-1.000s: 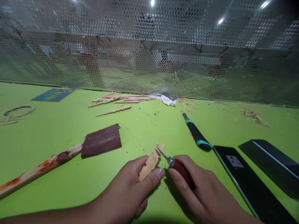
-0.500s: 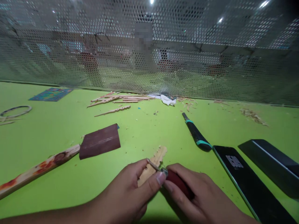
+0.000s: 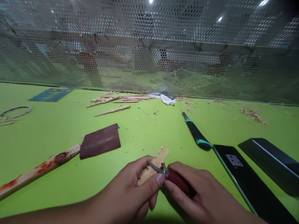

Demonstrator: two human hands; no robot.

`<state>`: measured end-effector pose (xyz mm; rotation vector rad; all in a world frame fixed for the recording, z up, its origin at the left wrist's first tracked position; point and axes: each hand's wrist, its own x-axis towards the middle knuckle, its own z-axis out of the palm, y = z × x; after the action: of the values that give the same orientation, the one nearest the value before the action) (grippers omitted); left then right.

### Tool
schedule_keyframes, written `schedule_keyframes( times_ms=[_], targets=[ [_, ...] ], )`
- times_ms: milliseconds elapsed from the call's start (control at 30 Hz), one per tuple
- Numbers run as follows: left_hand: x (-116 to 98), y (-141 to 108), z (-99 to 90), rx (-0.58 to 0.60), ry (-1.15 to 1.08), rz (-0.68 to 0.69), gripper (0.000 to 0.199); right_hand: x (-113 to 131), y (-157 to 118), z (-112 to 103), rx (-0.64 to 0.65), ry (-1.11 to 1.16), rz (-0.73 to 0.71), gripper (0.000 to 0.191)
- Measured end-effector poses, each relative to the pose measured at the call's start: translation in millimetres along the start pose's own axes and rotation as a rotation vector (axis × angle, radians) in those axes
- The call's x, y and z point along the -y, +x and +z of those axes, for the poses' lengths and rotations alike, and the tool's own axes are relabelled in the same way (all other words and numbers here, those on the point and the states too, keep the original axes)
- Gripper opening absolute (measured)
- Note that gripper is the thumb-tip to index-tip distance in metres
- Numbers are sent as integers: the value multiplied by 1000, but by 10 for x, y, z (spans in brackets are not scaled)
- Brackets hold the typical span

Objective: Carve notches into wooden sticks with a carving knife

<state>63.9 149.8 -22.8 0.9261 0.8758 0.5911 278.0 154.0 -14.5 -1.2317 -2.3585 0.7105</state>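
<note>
Left hand [image 3: 130, 196] with fingers closed around a notched wooden piece [image 3: 154, 165], held low over the green tabletop [image 3: 144, 130] near its front edge. Right hand [image 3: 201, 196] with fingers wrapped tight on the red handle of a carving knife [image 3: 168, 175], whose curved blade lies across the wood beside the left thumb. To the left, a brown sanding block [image 3: 100, 141] just beside a painted stick [image 3: 35, 171]; to the right, a black-and-teal tool [image 3: 196, 133] and two black cases [image 3: 252, 180]. Carved wooden strips [image 3: 116, 101] lie before the perforated screen [image 3: 149, 46].
</note>
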Motion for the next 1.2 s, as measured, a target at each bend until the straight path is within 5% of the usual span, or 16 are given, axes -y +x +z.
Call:
schedule_keyframes(
  times_ms=[767, 1200],
  targets=[
    [17, 6, -37, 46, 82, -40, 47, 50, 12, -51, 138, 101, 94, 20],
    [-4, -3, 23, -43, 142, 1, 48, 10, -80, 119, 29, -92, 2, 19]
  ],
)
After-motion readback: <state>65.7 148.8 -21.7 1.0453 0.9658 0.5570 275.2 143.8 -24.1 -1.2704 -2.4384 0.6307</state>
